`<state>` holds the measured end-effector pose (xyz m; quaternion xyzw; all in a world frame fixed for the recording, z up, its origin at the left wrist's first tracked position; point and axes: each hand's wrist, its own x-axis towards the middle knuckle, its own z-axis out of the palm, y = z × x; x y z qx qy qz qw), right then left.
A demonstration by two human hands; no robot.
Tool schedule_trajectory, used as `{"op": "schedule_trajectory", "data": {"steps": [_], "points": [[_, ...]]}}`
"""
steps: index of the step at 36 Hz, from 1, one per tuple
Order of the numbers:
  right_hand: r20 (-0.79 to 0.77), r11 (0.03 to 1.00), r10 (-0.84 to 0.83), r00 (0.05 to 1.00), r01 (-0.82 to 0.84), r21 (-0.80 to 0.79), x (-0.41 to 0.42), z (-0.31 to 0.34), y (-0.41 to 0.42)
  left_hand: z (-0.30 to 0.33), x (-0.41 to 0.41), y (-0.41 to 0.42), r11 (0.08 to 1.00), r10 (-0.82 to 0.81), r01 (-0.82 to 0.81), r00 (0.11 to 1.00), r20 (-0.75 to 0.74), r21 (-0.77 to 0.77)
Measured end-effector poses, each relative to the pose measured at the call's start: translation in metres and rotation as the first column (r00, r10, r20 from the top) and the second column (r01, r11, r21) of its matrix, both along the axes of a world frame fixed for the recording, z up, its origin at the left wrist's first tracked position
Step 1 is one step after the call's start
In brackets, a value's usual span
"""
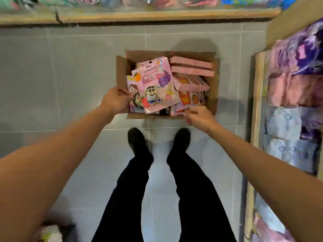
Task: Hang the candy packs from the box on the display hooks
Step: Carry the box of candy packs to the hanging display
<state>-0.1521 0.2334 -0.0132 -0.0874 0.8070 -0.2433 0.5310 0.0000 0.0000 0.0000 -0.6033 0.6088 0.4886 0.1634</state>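
An open cardboard box (212, 81) stands on the grey tiled floor in front of my feet, filled with pink candy packs. The top candy pack (155, 84), pink with a cartoon figure and fruit pictures, lies tilted over the others. My left hand (114, 100) reaches in at the box's left side, its fingers pinching the left edge of the packs. My right hand (199, 117) is at the box's near right corner, fingers closed on the corner of a small pink pack (178, 109). Flat pink cartons (191, 67) lie at the box's far right.
A wooden shelf edge (157, 15) with colourful goods runs along the top. On the right stands a rack (295, 102) of purple, pink and blue packs. My legs and black shoes (136, 140) are just behind the box. No display hooks are visible.
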Motion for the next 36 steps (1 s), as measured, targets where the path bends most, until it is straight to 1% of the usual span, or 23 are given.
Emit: {"op": "schedule_trajectory", "data": {"steps": [2, 3, 4, 6, 8, 11, 13, 15, 16, 17, 19, 21, 22, 24, 26, 27, 28, 30, 32, 34, 36], "points": [[-0.086, 0.984, 0.166, 0.982, -0.160, 0.072, -0.006, -0.024, 0.001, -0.025, 0.002, -0.003, 0.999, 0.010, -0.010, 1.000, 0.006, -0.043], [-0.132, 0.971, 0.229, 0.965, -0.216, 0.102, -0.010, -0.037, 0.004, -0.035, 0.004, -0.004, 0.999, 0.036, -0.035, 0.999, 0.005, -0.039], [-0.178, 0.957, 0.270, 0.946, -0.245, 0.155, -0.014, -0.052, 0.007, -0.054, 0.008, -0.003, 0.997, 0.065, -0.065, 0.998, 0.003, -0.034], [-0.322, 0.946, 0.306, 0.896, -0.246, 0.213, -0.023, -0.071, 0.010, -0.072, 0.014, -0.004, 0.994, 0.076, -0.072, 0.996, 0.046, -0.085], [-0.426, 0.955, 0.269, 0.864, -0.182, 0.236, -0.036, -0.097, 0.015, -0.096, 0.016, -0.008, 0.988, 0.074, -0.058, 0.992, 0.106, -0.145], [-0.537, 0.975, 0.153, 0.829, -0.037, 0.221, -0.052, -0.124, 0.019, -0.122, 0.017, -0.013, 0.982, 0.115, -0.079, 0.972, 0.207, -0.174], [-0.629, 0.979, 0.102, 0.771, 0.033, 0.199, -0.054, -0.145, 0.022, -0.140, 0.015, -0.013, 0.980, 0.145, -0.103, 0.957, 0.252, -0.171], [-0.716, 0.984, 0.043, 0.697, 0.095, 0.152, -0.053, -0.162, 0.024, -0.156, 0.011, -0.011, 0.979, 0.167, -0.131, 0.956, 0.240, -0.159], [-0.734, 0.981, 0.007, 0.679, 0.139, 0.138, -0.053, -0.169, 0.024, -0.164, 0.009, -0.010, 0.976, 0.175, -0.141, 0.960, 0.217, -0.166], [-0.741, 0.976, -0.036, 0.670, 0.183, 0.118, -0.053, -0.175, 0.024, -0.169, 0.007, -0.009, 0.974, 0.172, -0.137, 0.966, 0.195, -0.180], [-0.714, 0.950, -0.162, 0.681, 0.302, 0.073, -0.054, -0.184, 0.020, -0.179, 0.006, -0.007, 0.968, 0.150, -0.110, 0.974, 0.170, -0.228], [-0.638, 0.899, -0.269, 0.722, 0.426, 0.103, -0.054, -0.190, 0.017, -0.185, 0.007, -0.006, 0.960, 0.123, -0.073, 0.977, 0.173, -0.272], [-0.609, 0.879, -0.277, 0.743, 0.452, 0.152, -0.053, -0.193, 0.017, -0.189, 0.008, -0.007, 0.957, 0.113, -0.059, 0.977, 0.181, -0.283], [-0.603, 0.867, -0.212, 0.769, 0.432, 0.247, -0.053, -0.199, 0.018, -0.195, 0.011, -0.012, 0.956, 0.094, -0.024, 0.969, 0.227, -0.291], [-0.619, 0.869, -0.154, 0.770, 0.404, 0.286, -0.057, -0.203, 0.022, -0.202, 0.014, -0.019, 0.961, 0.067, 0.017, 0.955, 0.289, -0.277], [-0.619, 0.867, -0.162, 0.769, 0.411, 0.283, -0.059, -0.206, 0.024, -0.205, 0.015, -0.022, 0.962, 0.048, 0.040, 0.949, 0.312, -0.269], [-0.606, 0.860, -0.199, 0.771, 0.433, 0.269, -0.061, -0.208, 0.026, -0.208, 0.017, -0.024, 0.963, 0.029, 0.064, 0.942, 0.334, -0.264], [-0.543, 0.812, -0.345, 0.766, 0.533, 0.236, -0.063, -0.211, 0.031, -0.212, 0.019, -0.024, 0.962, 0.004, 0.094, 0.932, 0.362, -0.254], [-0.483, 0.745, -0.466, 0.741, 0.623, 0.238, -0.058, -0.216, 0.035, -0.217, 0.020, -0.021, 0.965, 0.007, 0.081, 0.944, 0.330, -0.251], [-0.483, 0.724, -0.463, 0.743, 0.631, 0.277, -0.049, -0.222, 0.039, -0.221, 0.022, -0.015, 0.963, 0.028, 0.051, 0.958, 0.286, -0.266], [-0.534, 0.728, -0.408, 0.740, 0.617, 0.299, -0.041, -0.225, 0.041, -0.223, 0.023, -0.008, 0.958, 0.065, 0.012, 0.963, 0.260, -0.286]]}}
